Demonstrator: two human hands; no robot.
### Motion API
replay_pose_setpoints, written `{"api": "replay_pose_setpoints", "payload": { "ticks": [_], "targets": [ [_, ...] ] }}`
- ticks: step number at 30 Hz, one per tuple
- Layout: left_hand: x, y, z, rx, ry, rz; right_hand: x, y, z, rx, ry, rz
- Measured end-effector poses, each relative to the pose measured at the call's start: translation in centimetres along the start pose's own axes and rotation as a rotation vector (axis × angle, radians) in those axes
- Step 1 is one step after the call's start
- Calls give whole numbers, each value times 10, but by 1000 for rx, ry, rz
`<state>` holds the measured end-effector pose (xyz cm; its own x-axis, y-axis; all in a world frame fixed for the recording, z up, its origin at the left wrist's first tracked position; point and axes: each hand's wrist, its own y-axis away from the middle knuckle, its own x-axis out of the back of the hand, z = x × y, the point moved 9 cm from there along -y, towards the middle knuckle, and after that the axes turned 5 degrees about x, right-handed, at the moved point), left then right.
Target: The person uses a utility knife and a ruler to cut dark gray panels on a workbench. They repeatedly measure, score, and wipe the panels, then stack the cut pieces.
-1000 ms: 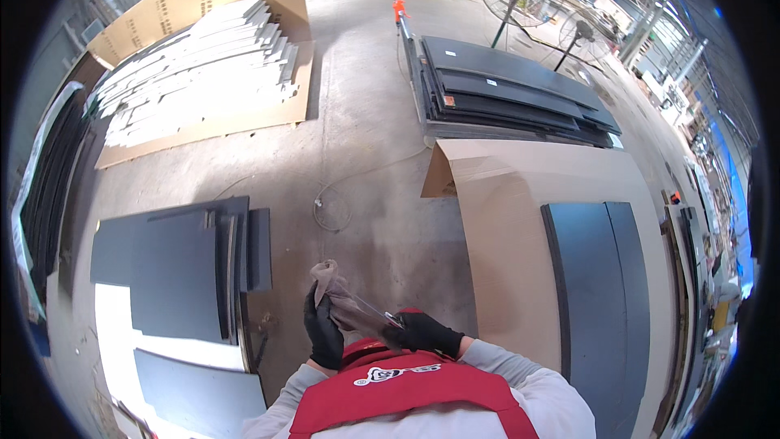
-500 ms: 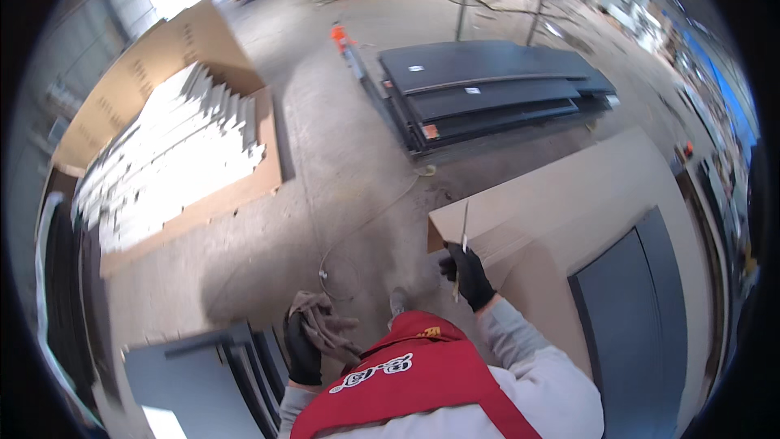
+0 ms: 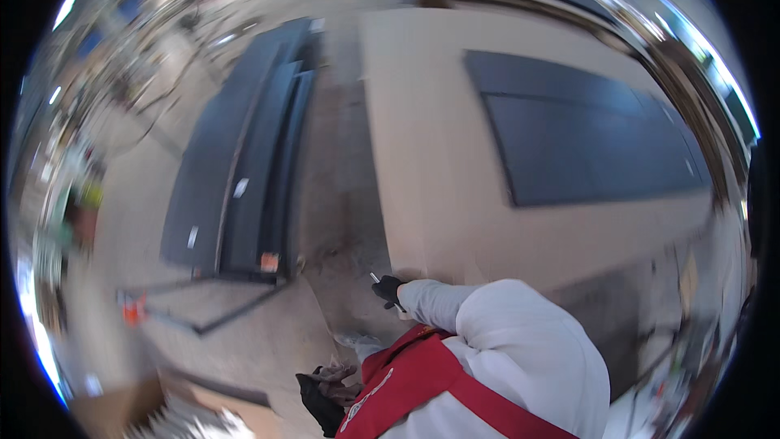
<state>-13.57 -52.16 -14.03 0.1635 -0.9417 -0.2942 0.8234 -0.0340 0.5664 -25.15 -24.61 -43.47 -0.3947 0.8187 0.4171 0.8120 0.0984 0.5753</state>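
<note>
My left hand (image 3: 318,406), in a black glove, is closed on a crumpled grey-brown cloth (image 3: 341,380) beside my red apron (image 3: 410,382). Held out in front of me, my right hand (image 3: 388,290) wears a black glove too. Its fingers are wrapped round a thin stick-like tool (image 3: 374,277) whose pale tip pokes out; blur hides its exact kind. Just past that hand lies a large sheet of brown cardboard (image 3: 426,154). Dark grey panels (image 3: 593,150) rest flat on the cardboard, apart from both hands.
Across a strip of concrete floor (image 3: 341,195), a stack of dark panels (image 3: 236,154) lies on the left. A dark metal frame (image 3: 199,329) with an orange part juts out at its near end. At the lower left stands a cardboard box (image 3: 122,406) with white strips (image 3: 195,423).
My view has swung to the right, so the cardboard with its panels now lies ahead and the panel stack on the left. Both hands keep hold of the cloth and the thin tool.
</note>
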Motion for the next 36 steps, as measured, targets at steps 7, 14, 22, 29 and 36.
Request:
{"api": "replay_pose_setpoints", "payload": {
  "ticks": [7, 14, 22, 29, 36],
  "targets": [
    [30, -136, 117, 219, -200, -448, 31, 54, -6, -265, 445, 173],
    [-8, -191, 291, -1030, -998, -327, 33, 72, -19, -467, -31, 500],
    [43, -377, 326, -565, -609, -201, 38, -52, -27, -283, 197, 423],
    [209, -528, 267, -205, -325, 317, 180, -251, -116, -86, -799, 583],
    [304, -569, 223, 244, -598, 634, 283, -425, -297, 149, -712, 403]
  ]
}}
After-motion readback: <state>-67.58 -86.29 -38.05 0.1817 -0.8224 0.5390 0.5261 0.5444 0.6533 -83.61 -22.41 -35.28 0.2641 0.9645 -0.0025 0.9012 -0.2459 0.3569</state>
